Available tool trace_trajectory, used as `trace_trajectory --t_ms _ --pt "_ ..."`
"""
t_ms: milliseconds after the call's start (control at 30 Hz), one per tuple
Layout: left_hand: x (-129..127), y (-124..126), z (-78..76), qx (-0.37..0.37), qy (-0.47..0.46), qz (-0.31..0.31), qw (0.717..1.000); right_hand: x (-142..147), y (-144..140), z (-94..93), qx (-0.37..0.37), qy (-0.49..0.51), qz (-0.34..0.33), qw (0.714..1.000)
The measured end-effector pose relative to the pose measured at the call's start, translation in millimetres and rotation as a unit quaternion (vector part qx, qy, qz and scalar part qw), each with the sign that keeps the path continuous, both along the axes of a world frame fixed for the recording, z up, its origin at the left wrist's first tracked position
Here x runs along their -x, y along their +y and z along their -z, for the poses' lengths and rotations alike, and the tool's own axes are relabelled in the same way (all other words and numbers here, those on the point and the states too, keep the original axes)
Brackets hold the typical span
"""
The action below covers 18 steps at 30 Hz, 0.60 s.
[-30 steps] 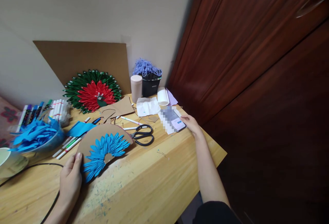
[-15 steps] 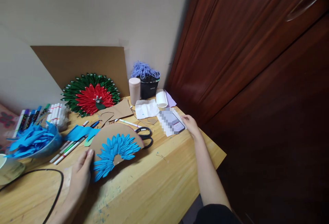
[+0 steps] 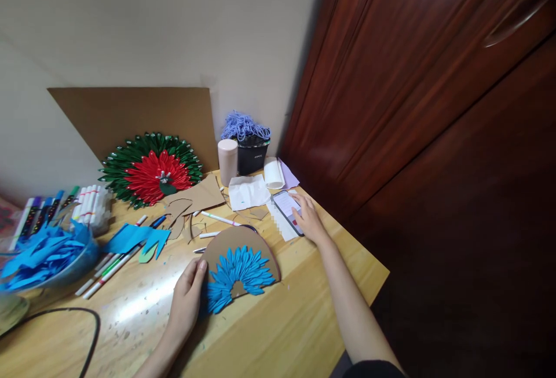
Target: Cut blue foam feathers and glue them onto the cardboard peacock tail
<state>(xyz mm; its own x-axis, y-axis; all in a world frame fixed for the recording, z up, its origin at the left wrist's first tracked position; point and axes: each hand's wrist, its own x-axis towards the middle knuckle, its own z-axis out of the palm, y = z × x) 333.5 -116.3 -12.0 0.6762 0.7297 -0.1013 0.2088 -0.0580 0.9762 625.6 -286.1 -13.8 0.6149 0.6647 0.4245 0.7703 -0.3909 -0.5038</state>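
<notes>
My left hand point(image 3: 187, 294) grips the left edge of a semicircular cardboard piece point(image 3: 226, 243), thumb on the front and the other fingers mostly hidden behind. Blue paper petals point(image 3: 244, 268) fan out in layers across that piece. Over at the right, my right hand point(image 3: 308, 220) lies across a phone point(image 3: 283, 204) with its fingers extended, reaching over the lit screen. The phone rests on a white paper sheet point(image 3: 286, 231), partly blurred out. Black scissors are almost wholly hidden behind the cardboard.
A red and green petal craft point(image 3: 163, 178) leans on a cardboard sheet point(image 3: 130, 103) at the wall. Markers point(image 3: 110, 274), blue paper point(image 3: 130, 239), a bowl of blue scraps point(image 3: 54, 262), a beige canister point(image 3: 228, 162) and a black container point(image 3: 252, 157) stand around. A dark wooden cabinet point(image 3: 412, 135) borders the right.
My left hand has moved right with the petalled cardboard, which now covers most of the scissors. My right hand has shifted from the phone's edge onto its screen, now lit white.
</notes>
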Motion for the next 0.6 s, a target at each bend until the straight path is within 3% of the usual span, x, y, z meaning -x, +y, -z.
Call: trace_trajectory --t_ms 333,600 --pt "-1 0 -2.5 -0.008 0.011 0.014 1.0 -12 -6 4.3 0.059 -0.026 0.025 0.998" --pt "-1 0 -2.5 -0.012 0.009 0.017 1.0 -9 -1 0.8 0.036 -0.025 0.022 0.999"
